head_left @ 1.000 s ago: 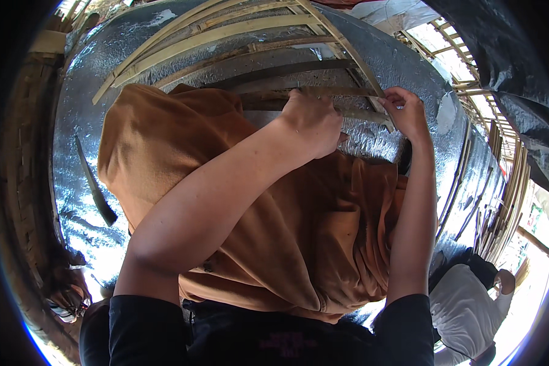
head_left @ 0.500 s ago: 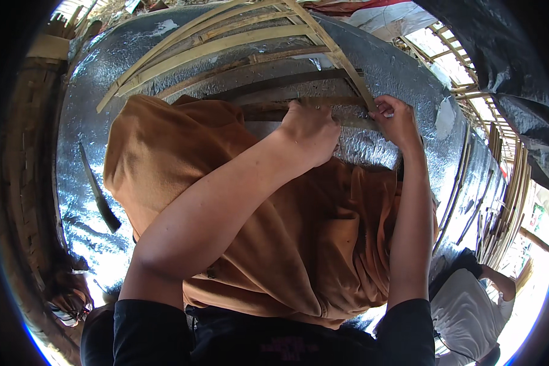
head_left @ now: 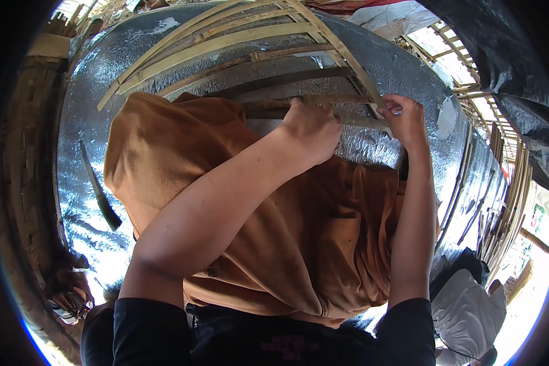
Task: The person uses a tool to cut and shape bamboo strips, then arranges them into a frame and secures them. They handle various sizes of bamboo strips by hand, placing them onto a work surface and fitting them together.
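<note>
A frame of split bamboo strips (head_left: 238, 39) lies in front of me, its several slats running across to a slanting side strip (head_left: 346, 50). My left hand (head_left: 314, 128) is closed on one of the nearest slats (head_left: 341, 99), knuckles up; its fingertips are hidden. At the frame's right corner, my right hand (head_left: 407, 122) pinches the lower end of the slanting side strip between thumb and fingers. Beside that strip runs a second one (head_left: 361, 91), slightly apart from it. Brown trousers (head_left: 256, 232) cover my bent legs beneath the arms.
Shiny silver sheeting (head_left: 91, 79) covers the surface around me. A long knife (head_left: 97, 189) with a dark handle lies to the left. A woven bamboo wall (head_left: 24, 158) stands beyond it. At right are loose bamboo strips (head_left: 506, 201) and a person in a grey shirt (head_left: 470, 311).
My right hand has shifted slightly right, taking the side strip's end with it, and the gap between the two side strips has widened. The person at right has moved an arm.
</note>
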Available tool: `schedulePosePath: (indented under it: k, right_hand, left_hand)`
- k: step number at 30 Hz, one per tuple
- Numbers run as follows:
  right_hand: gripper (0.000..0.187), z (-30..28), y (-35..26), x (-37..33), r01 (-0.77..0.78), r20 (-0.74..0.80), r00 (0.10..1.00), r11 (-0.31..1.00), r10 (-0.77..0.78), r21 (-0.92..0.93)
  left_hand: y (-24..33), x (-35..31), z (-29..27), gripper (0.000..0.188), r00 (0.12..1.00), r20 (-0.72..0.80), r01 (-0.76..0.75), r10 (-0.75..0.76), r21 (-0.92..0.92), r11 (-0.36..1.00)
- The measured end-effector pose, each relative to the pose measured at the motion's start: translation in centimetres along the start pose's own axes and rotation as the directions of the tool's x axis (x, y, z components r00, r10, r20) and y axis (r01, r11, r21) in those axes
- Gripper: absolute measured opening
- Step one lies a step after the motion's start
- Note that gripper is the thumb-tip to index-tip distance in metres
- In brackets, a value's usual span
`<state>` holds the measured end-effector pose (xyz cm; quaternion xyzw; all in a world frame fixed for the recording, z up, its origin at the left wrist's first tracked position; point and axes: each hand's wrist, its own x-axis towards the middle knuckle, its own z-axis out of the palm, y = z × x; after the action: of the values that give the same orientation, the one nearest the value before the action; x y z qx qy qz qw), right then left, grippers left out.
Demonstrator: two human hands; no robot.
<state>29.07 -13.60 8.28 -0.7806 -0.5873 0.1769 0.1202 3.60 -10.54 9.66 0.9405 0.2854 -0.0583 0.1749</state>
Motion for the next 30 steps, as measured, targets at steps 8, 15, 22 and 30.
schedulePosePath:
  k: [8, 15, 22, 30]
  right_hand:
    - [0.026, 0.1, 0.5, 0.2, 0.001, -0.006, 1.0, 1.0, -0.001, -0.006]
    - [0.025, 0.2, 0.7, 0.3, -0.009, -0.036, 0.999, 0.999, 0.008, -0.037]
    - [0.022, 0.5, 0.9, 0.3, 0.003, -0.009, 1.0, 1.0, -0.003, -0.004]
    - [0.022, 0.3, 0.6, 0.2, -0.015, 0.019, 1.0, 1.0, 0.015, -0.007]
  left_hand:
    - [0.0, 0.0, 0.2, 0.033, 1.0, -0.007, -0.013, 0.013, 0.001, 1.0]
    - [-0.1, -0.2, 0.5, 0.033, 0.999, -0.05, -0.011, 0.011, 0.009, 1.0]
    - [-0.1, -0.1, 0.5, 0.032, 0.999, -0.031, -0.012, 0.011, -0.008, 1.0]
    - [-0.1, 0.0, 0.3, 0.033, 1.0, -0.023, -0.015, 0.015, 0.012, 1.0]
